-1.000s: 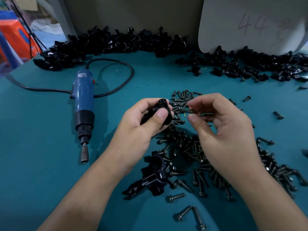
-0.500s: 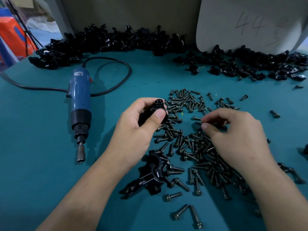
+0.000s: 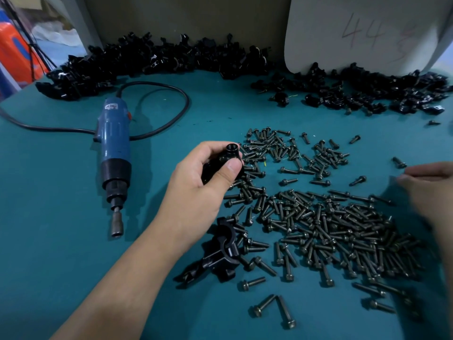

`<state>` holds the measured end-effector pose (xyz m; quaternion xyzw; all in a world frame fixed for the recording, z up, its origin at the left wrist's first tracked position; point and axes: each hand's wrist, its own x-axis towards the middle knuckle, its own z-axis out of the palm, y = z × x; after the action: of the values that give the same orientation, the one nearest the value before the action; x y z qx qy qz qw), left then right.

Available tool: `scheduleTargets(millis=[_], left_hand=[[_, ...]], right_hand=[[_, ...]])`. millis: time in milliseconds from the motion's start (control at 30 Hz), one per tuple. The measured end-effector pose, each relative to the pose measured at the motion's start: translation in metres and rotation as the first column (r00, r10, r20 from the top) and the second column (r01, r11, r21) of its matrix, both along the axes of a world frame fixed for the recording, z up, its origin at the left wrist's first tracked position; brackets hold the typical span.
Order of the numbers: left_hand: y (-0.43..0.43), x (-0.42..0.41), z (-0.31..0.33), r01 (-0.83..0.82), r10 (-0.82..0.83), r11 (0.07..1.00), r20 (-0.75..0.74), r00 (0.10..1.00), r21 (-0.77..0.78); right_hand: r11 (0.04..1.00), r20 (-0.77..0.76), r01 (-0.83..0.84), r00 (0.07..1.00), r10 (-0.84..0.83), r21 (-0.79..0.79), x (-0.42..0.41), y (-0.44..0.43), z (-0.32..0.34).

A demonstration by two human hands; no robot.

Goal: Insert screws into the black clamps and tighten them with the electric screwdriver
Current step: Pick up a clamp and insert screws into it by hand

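Left hand (image 3: 196, 190) pinches a black clamp (image 3: 226, 157) beside scattered screws (image 3: 318, 222); right hand (image 3: 431, 190) is blurred, grip impossible to tell

Your right hand (image 3: 431, 190) is blurred at the right edge, which cuts off its wrist, and you cannot tell whether its fingers pinch anything. The dark metal flanged screws (image 3: 318, 229) nearest it are smeared too. Your left hand (image 3: 198, 190) covers most of the black plastic clamp (image 3: 229, 155) it grips (only the round socket end and a little of the body show). The black power cable (image 3: 61, 130) of the blue electric screwdriver (image 3: 114, 148) runs off the left edge. The tool's white label (image 3: 111, 106) is too small to read. The white rounded board (image 3: 343, 33) is cut by the top and right edges, and the pencilled marks after "44" are illegible. The orange object (image 3: 14, 52) at upper left is cropped and cannot be identified.
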<state>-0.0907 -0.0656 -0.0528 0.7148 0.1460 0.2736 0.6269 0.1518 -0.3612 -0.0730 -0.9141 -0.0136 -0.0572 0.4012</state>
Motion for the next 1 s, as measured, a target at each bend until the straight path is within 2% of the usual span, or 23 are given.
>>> scheduleTargets(millis=[233,300,367,433,533,633,1000], left_hand=[[-0.002,-0.001,0.001,-0.011,0.012,0.999,-0.035,0.999,0.039],[-0.002,-0.001,0.001,-0.017,0.018,0.999,-0.038,0.999,0.036],[-0.002,0.000,0.002,-0.019,0.021,0.999,-0.044,0.999,0.037],[-0.002,0.000,0.002,-0.019,0.021,0.999,-0.049,0.999,0.043],[-0.002,0.000,0.002,-0.022,0.024,0.999,-0.052,0.998,0.046],[-0.003,-0.001,0.003,-0.022,0.025,0.999,-0.058,0.998,0.046],[-0.004,-0.002,0.005,-0.022,0.027,0.997,-0.079,0.996,0.068]], right_hand=[[0.996,0.022,-0.082,0.996,0.083,-0.028,-0.007,0.009,0.025],[0.965,0.012,-0.240,0.970,0.242,-0.111,-0.023,0.016,0.045],[0.891,-0.064,-0.399,0.916,0.395,-0.218,-0.046,0.031,0.063],[0.777,-0.201,-0.572,0.820,0.536,-0.263,-0.068,0.044,0.077],[0.608,-0.317,-0.727,0.687,0.654,-0.320,-0.090,0.060,0.086],[0.530,-0.309,-0.791,0.609,0.730,-0.307,-0.096,0.071,0.087],[0.560,-0.223,-0.760,0.639,0.736,-0.328,-0.091,0.076,0.069]])
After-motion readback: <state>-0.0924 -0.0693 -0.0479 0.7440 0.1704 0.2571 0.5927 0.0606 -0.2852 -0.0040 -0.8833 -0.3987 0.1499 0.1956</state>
